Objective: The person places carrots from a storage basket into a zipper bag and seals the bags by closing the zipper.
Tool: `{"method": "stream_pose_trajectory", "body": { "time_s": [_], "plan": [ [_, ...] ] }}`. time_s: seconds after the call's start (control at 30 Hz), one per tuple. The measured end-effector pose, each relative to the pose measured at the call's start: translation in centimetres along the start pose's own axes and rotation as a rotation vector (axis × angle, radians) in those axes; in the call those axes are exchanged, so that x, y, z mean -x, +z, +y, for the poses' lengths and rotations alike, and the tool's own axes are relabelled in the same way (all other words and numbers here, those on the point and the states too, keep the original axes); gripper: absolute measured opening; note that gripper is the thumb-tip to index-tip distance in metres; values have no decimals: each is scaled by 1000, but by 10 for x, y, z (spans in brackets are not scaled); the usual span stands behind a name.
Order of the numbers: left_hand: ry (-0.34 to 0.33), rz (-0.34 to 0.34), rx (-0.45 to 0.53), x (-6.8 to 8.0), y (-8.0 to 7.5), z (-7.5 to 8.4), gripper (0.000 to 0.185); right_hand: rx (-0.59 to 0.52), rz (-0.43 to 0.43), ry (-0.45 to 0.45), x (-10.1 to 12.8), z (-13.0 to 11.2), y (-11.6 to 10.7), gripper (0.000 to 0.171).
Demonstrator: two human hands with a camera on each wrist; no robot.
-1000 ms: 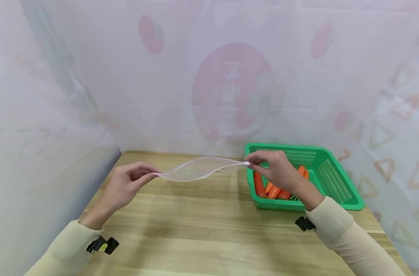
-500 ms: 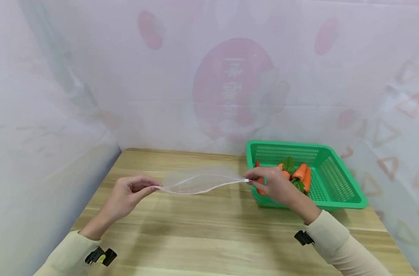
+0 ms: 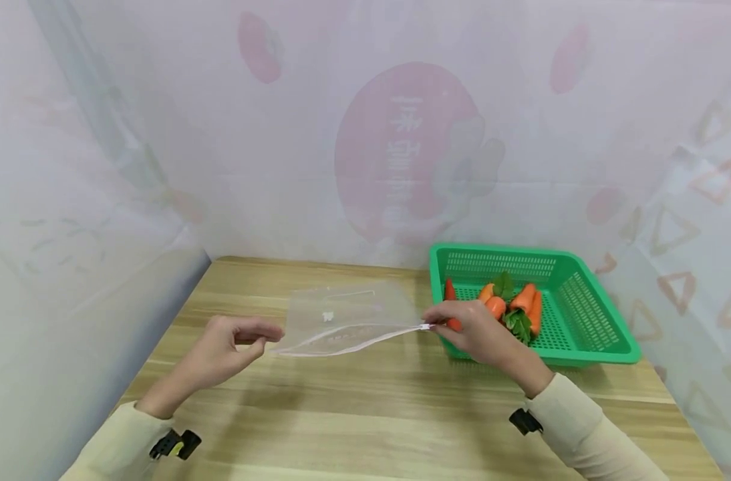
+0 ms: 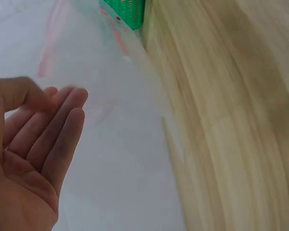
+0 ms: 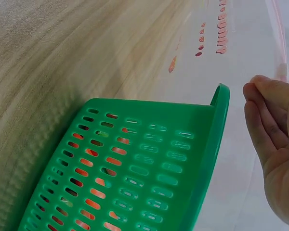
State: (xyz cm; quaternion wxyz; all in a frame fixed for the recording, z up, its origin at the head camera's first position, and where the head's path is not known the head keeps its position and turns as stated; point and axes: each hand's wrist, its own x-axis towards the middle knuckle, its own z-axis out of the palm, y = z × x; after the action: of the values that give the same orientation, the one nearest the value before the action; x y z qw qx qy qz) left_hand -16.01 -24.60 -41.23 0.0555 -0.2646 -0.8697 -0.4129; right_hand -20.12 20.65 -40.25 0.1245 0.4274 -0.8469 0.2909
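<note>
Head view, our notes: the desk (image 3: 365,414) runs wood-grained under both arms, its near edge cut off by the frame. On its far right corner sits the green basket (image 3: 588,327), holding orange carrots (image 3: 524,300) with green leaves; how many carrots we cannot tell, since they overlap and our right hand covers the basket's near left corner. In the right wrist view only the basket's slotted wall (image 5: 135,168) shows, with bits of orange through the slots.

The clear zip bag (image 3: 347,321) lies toward the middle of the desk, just left of the basket. Its film is so see-through that its far edge is hard to trace, and a small white mark inside it cannot be made out.

Our right hand (image 3: 476,331) pinches the bag's right end at the zipper between thumb and fingertips. Our left hand (image 3: 221,354) has let go of the left end since half a second ago: fingers loosely bent, holding nothing, just beside the bag's corner. The bag has dropped lower toward the desk.
</note>
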Motion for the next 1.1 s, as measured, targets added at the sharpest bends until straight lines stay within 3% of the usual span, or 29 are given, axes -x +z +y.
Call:
{"method": "stream_pose_trajectory", "body": {
  "time_s": [0.17,0.3,0.4,0.5,0.6,0.7,0.83,1.1],
  "plan": [
    [2,-39,-58,-13,2,9,25,-9,-9,-3,0,1,5,25],
    [19,-123,-83,-29,16,21,17,-30,-15,-14,0,3,9,27],
    [85,-190,-128,-39,28,31,25,-47,-19,-24,-1,3,11,27],
    [205,-228,-224,-47,40,40,23,-47,-20,-22,-1,3,14,27],
    [322,-230,-327,-53,48,46,19,-44,-22,-17,-2,4,15,28],
    [367,-217,-381,-56,54,49,16,-47,-24,-10,-2,4,16,28],
    [351,-206,-364,-59,58,52,7,-55,-28,7,-1,4,17,28],
    [238,-201,-299,-59,66,54,12,23,-9,142,4,-9,14,28]
  ]
}}
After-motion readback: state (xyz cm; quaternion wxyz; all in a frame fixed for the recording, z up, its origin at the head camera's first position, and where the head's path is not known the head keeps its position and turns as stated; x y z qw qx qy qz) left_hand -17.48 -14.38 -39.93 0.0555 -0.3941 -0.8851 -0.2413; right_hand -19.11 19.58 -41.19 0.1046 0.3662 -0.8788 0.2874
